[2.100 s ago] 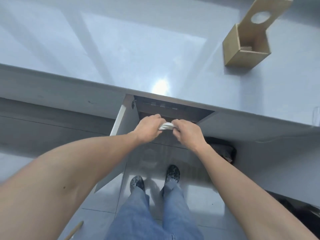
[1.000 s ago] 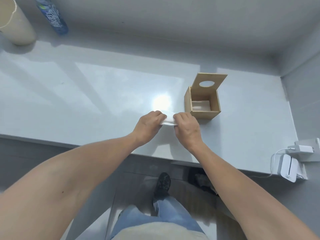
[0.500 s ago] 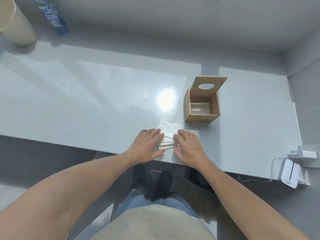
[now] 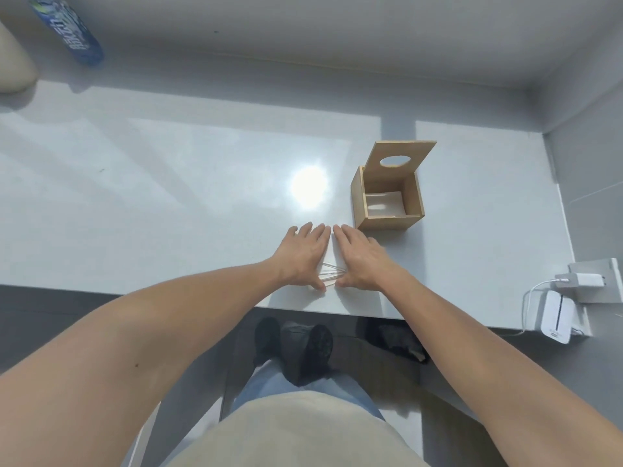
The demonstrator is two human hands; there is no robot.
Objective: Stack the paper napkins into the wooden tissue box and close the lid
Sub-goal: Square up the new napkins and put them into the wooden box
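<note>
From the head camera we are looking down on a glossy pale grey countertop running left to right under a grey wall, a bright lamp glare sitting on it, with a blue-labelled bottle lying at the far left and a white charger with its cable sitting at the right edge. We are pressing our left hand and right hand flat, fingers straight and gripping nothing, side by side on the paper napkins, which are lying near the counter's front edge with their long axis pointing away from us; how many are lying there we cannot tell. Just beyond our right fingertips the wooden tissue box is standing with its mouth facing up and its lid, with its oval hole, tilting back toward the wall.
</note>
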